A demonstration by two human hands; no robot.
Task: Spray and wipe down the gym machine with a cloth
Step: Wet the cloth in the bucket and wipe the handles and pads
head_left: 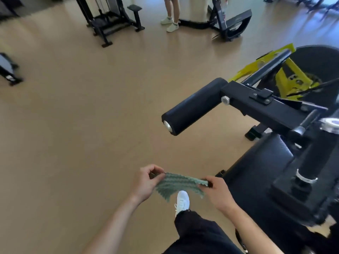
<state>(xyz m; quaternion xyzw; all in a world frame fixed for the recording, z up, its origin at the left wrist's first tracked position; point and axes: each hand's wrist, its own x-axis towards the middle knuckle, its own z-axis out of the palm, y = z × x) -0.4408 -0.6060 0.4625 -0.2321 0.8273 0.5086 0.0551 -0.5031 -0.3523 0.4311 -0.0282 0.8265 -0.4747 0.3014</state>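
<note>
A green, wavy-textured woven cloth [178, 184] hangs stretched between two hands, below the black padded cylindrical roller [192, 107] of the black steel-framed gym machine [260, 105] and apart from it. The left hand [145, 182] pinches the cloth's left edge with curled fingers [153, 169]; the right hand [218, 193] pinches its right edge, fingers [209, 180] curled too. Lower right of the roller lies the machine's black cushioned seat [256, 180]. Under the cloth, a white sneaker [182, 199] stands on the tan floor [82, 125]. Far beyond the roller stands another person's legs [171, 11].
</note>
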